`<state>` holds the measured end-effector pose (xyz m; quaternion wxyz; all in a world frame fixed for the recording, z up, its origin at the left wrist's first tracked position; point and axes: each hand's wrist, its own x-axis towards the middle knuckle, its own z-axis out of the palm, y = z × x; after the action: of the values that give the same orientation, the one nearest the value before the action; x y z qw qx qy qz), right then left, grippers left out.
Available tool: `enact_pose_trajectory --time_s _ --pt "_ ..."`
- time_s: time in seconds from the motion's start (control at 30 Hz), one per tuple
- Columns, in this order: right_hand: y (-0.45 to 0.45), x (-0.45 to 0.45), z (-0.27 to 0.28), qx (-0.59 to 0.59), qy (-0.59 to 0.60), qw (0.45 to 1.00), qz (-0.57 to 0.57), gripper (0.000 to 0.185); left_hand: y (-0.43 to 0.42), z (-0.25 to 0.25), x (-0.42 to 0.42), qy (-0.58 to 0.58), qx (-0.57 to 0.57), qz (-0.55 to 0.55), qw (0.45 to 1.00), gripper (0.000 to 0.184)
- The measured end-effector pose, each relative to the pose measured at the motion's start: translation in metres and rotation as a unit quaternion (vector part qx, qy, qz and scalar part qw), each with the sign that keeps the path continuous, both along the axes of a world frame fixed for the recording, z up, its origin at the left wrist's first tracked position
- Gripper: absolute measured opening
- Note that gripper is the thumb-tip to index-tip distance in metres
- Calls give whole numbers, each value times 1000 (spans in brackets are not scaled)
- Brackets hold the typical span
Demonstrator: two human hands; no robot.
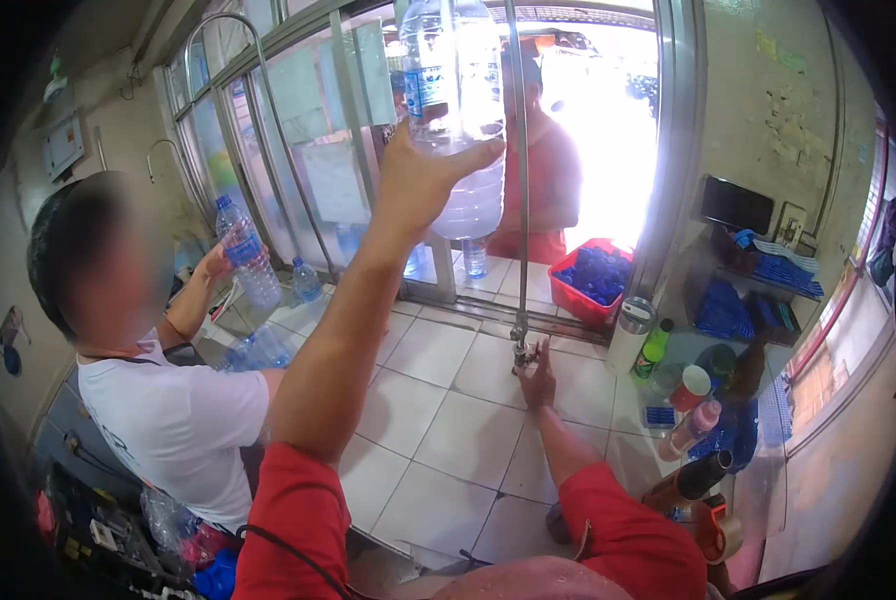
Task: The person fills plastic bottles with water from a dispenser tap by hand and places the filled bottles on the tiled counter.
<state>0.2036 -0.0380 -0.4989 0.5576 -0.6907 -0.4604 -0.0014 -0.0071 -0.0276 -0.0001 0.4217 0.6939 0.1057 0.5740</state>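
Observation:
My left hand [430,178] is raised and wrapped around a large clear plastic water bottle [471,185] with a blue label. The bottle stands upright at the top of the view, beside a thin vertical metal pipe [524,230]. Its neck is cut off by the frame's upper edge. Low on the same pipe, at the tiled counter, my right hand [538,380] has its fingers around a small metal tap valve [522,350]. A smaller bottle [475,258] stands by the window behind the big bottle.
A red basket of blue bottle caps [593,283] sits at the window opening, where a person in red [548,170] stands outside. On the left, a co-worker in white [173,410] holds another bottle [248,255]. Tumblers, a green bottle [654,348] and cups crowd the right side.

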Motion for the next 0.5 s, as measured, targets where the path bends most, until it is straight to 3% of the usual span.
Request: enact_pose_trajectory --time_s 0.27,0.5 --pt "-2 -11 0 19 -116 992 -39 104 -7 5 2 7 28 61 998 76" --pt "0 -12 0 -30 -99 994 -45 103 1 2 6 13 44 124 991 77"
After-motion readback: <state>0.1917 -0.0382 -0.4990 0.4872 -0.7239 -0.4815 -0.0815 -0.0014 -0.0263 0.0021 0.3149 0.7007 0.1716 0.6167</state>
